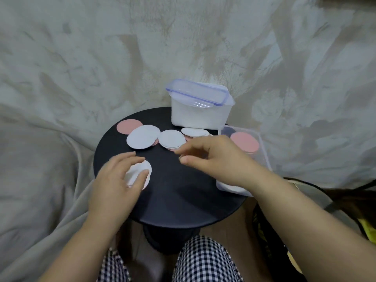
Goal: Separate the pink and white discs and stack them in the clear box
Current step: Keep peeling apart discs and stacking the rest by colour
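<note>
While left hand covers white disc, right hand hovers beside clear box.

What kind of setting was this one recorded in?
Probably a home room, not a lab or workshop. A small round black table stands against draped patterned fabric, the seated person wears checked trousers, and a lidded plastic food container sits at the back.

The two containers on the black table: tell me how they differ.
The lidded box at the table's far edge has a clear lid with a blue rim resting on top, and its walls look milky white. The open clear box at the right edge has no lid, and a pink disc shows inside. The lidded box looks taller; the open one shallower. The right hand partly hides only the open box. Both are rounded-corner plastic.
</note>
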Demonstrator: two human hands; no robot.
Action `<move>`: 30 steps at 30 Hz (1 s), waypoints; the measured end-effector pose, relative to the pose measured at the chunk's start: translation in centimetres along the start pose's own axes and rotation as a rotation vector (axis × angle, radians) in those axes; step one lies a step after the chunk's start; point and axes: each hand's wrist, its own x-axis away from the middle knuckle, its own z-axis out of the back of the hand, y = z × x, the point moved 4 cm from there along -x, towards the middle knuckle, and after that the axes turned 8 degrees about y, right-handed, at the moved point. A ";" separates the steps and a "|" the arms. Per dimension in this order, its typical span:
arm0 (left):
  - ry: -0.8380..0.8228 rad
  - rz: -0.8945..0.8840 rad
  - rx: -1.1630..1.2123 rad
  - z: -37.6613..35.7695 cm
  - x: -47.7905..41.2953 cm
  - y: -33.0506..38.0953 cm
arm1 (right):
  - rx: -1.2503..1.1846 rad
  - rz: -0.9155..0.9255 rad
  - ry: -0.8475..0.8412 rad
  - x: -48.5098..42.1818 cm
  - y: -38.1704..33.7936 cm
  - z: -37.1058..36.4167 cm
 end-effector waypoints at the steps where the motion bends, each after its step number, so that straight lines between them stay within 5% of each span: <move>1: -0.049 0.036 -0.072 0.3 0.0 -1.1 | 0.028 0.019 -0.047 -0.2 -0.2 -1.5; 5: -0.238 0.033 -0.197 0.7 0.4 -2.8 | 0.188 0.108 -0.115 -0.8 0.4 -6.7; 11: -0.233 0.017 -0.158 1.2 0.0 -2.9 | 0.305 0.145 -0.131 0.6 1.8 -9.7; 16: -0.097 -0.042 -0.080 2.6 -0.3 -3.0 | 0.294 0.129 -0.095 1.8 1.6 -9.6; 24: 0.177 0.182 0.114 4.6 -0.3 -4.4 | 0.407 0.272 -0.193 2.2 -0.3 -11.4; 30: 0.168 0.222 0.230 4.5 0.6 -4.7 | 0.313 0.243 0.056 4.1 -0.1 -10.8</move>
